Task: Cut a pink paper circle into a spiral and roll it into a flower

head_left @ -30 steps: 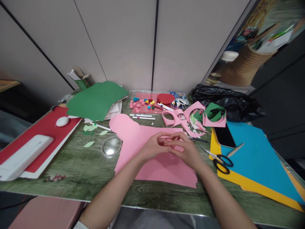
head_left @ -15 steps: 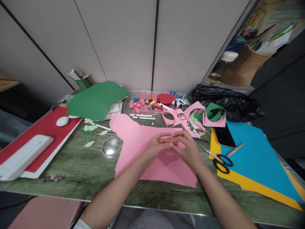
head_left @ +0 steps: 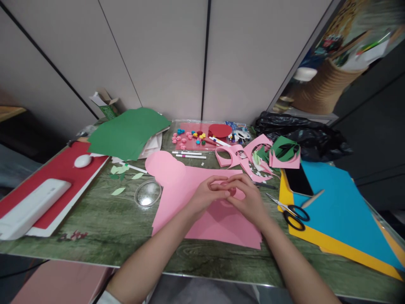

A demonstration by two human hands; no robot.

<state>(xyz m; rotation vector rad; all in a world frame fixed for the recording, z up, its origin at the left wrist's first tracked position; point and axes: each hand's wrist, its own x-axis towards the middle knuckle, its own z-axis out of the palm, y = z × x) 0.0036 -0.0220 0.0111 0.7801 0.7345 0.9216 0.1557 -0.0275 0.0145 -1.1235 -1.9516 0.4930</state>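
My left hand (head_left: 209, 193) and my right hand (head_left: 247, 195) meet above a pink paper sheet (head_left: 177, 202), fingers closed around a small pink paper piece (head_left: 232, 191). It looks curled, but the fingertips cover most of it. Round pink paper cutouts (head_left: 161, 165) overlap the sheet's upper left corner. Left of the sheet lies a clear round ring or lid (head_left: 147, 194). Black-handled scissors (head_left: 292, 214) rest to the right of my right hand, partly on blue paper (head_left: 341, 211).
Pink paper offcuts (head_left: 249, 150) and a clear tray (head_left: 177, 145) with small coloured pieces stand behind my hands. Green paper (head_left: 129, 131), light green leaf cutouts (head_left: 118, 191) and a white device (head_left: 38, 207) on red paper are on the left. A phone (head_left: 297, 180) lies on the right.
My fingers have shifted slightly around the small pink piece, and more of its darker inner side shows between them. The other things on the table have stayed put.
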